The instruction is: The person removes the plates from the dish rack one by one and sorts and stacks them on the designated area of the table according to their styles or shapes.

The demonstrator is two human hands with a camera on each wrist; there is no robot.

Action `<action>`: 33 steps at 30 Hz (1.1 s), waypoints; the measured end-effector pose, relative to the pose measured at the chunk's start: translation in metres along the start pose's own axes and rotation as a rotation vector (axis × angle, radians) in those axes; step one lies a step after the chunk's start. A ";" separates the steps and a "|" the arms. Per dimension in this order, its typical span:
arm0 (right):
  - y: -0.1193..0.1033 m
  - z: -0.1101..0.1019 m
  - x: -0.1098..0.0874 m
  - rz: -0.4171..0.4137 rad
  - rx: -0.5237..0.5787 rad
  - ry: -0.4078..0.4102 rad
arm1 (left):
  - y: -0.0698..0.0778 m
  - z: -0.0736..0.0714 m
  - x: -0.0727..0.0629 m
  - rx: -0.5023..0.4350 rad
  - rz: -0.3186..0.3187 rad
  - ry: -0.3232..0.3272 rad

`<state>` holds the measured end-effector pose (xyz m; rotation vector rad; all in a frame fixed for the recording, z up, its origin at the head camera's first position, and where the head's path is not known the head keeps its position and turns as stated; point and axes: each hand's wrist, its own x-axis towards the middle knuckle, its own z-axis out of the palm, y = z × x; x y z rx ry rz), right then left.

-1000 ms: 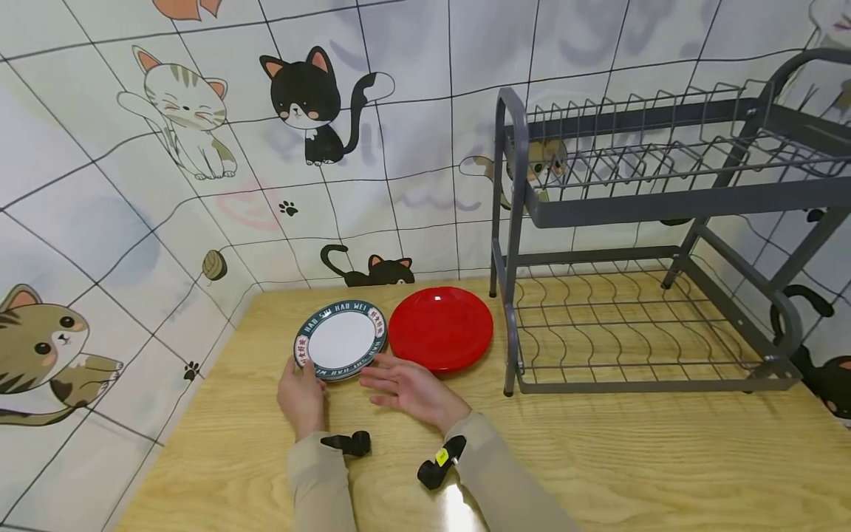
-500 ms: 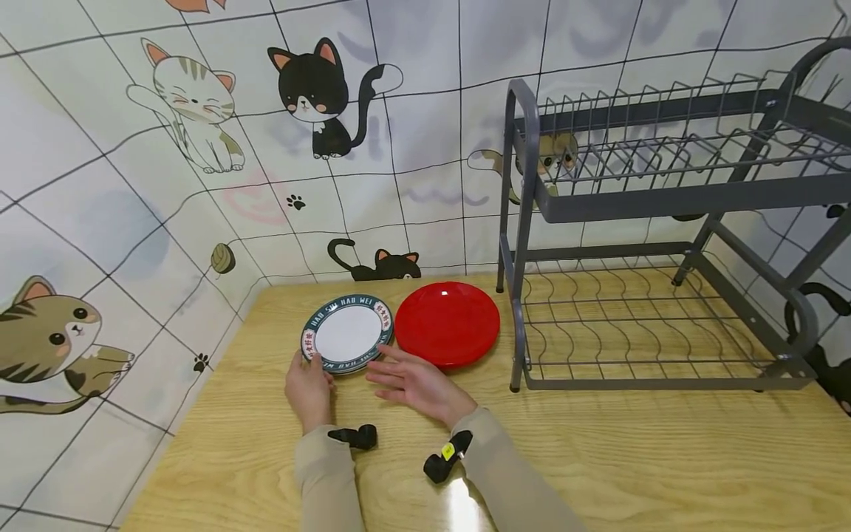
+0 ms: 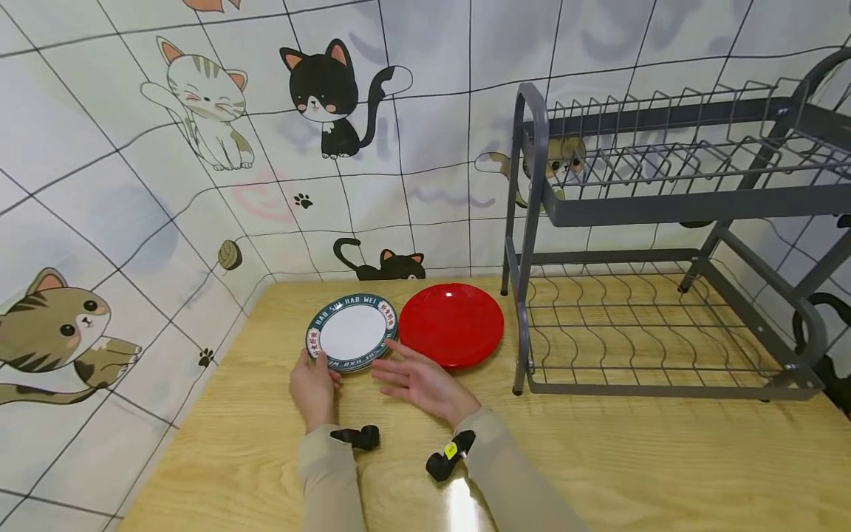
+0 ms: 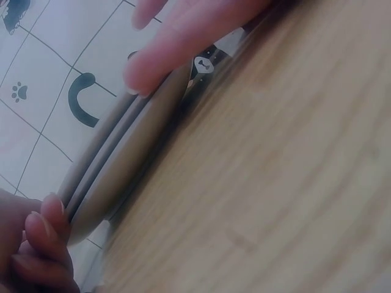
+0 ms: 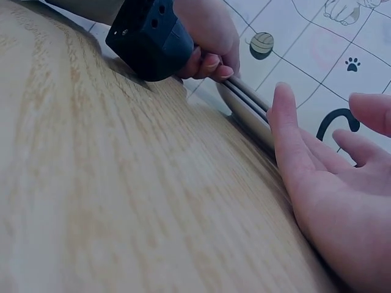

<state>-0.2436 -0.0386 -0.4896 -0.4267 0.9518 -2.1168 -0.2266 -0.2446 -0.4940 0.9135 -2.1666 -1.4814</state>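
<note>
In the head view a small stack of white plates (image 3: pixel 352 334) with dark green lettered rims lies at the back left of the table. My left hand (image 3: pixel 314 388) pinches the stack's near left edge, thumb on the rim. The left wrist view shows the layered plate edges (image 4: pixel 128 152) from the side, with my left fingers (image 4: pixel 46 238) curled at their end. My right hand (image 3: pixel 425 380) is spread palm-up, its fingertips right at the near right rim. From the right wrist its fingers (image 5: pixel 284 131) look straight. A red plate (image 3: pixel 452 325) lies beside the stack.
A two-tier grey wire dish rack (image 3: pixel 665 388) stands at the right of the wooden table (image 3: pixel 631 465). A wall covering (image 3: pixel 439 148) with cartoon cats rises behind and on the left. A black wrist camera (image 3: pixel 366 437) sits on each sleeve.
The head view has shifted slightly, so the scene appears further right. My right hand has edged a little forward along the stack's rim. The left hand keeps its hold and the plates stay put.
</note>
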 end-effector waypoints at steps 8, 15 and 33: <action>0.002 -0.002 0.003 -0.003 0.001 -0.011 | -0.003 0.001 0.003 0.013 0.005 -0.013; 0.006 -0.009 0.004 -0.025 -0.056 0.022 | -0.001 0.004 0.003 0.008 0.013 -0.042; -0.082 0.058 -0.086 -0.327 -1.071 0.210 | 0.057 0.017 -0.019 0.014 0.345 -0.002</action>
